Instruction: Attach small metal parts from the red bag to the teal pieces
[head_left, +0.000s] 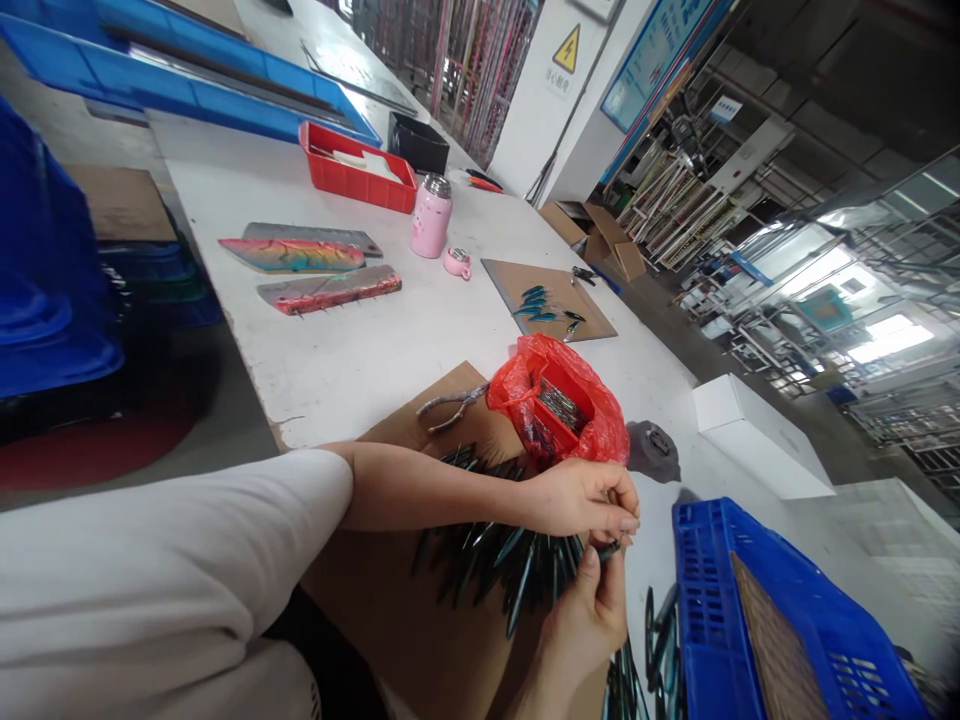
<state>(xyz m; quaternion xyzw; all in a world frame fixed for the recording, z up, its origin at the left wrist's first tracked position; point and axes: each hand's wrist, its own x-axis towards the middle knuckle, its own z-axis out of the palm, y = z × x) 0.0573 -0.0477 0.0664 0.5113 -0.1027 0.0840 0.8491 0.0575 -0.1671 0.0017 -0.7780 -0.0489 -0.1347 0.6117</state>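
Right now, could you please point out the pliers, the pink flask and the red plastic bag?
pliers (452, 407), head view, on the crossed handles.
pink flask (430, 222), head view, middle of its body.
red plastic bag (592, 425), head view, right-hand side.

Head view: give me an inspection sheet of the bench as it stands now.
Surface: white table, chipped at its near edge; brown cardboard sheet under the work.
Job's things: pile of dark green slender lure pieces on the cardboard; one small dark piece pinched between both hands.
Clutter: pliers, red bag around a red box of metal parts, three painted fish-shaped boards, pink flask, red tray, white box, blue crate.
Hands: left hand and right hand meet at the fingertips, both shut on the piece.
Cables: nothing seen.
Surroundings: racks and shelving beyond the aisle; yellow warning sign on the wall.
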